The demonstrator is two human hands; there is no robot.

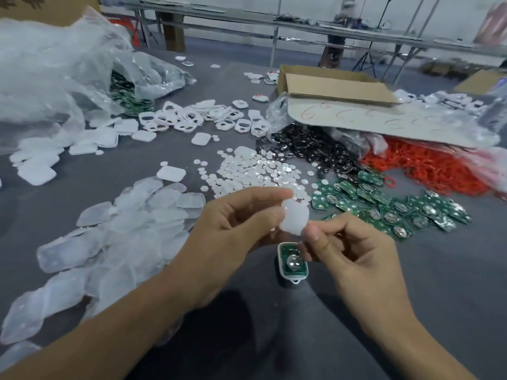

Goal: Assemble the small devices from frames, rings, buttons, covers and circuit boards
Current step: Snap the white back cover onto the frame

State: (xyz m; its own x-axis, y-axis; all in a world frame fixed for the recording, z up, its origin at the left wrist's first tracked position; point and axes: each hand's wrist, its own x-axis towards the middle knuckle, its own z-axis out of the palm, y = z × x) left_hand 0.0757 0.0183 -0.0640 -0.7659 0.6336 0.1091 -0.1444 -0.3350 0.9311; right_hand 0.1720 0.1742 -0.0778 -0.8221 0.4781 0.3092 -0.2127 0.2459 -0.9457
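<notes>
From the head camera, one partly built device (292, 263) lies on the grey surface (439, 283), its green board facing up. Just above it, one translucent cover (293, 216) is pinched between two hands: the left hand (233, 223) grips its upper edge with curled fingers, and the right hand (354, 248) pinches its lower corner. Heaps too many to count lie around: covers (123, 229), buttons (247, 174), frames (192, 116), circuit boards (397, 209) and red rings (428, 165).

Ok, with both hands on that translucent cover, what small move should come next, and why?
Probably lower the cover onto the open device below: the left hand and right hand both pinch it, and the device's green board lies exposed, face up.
</notes>
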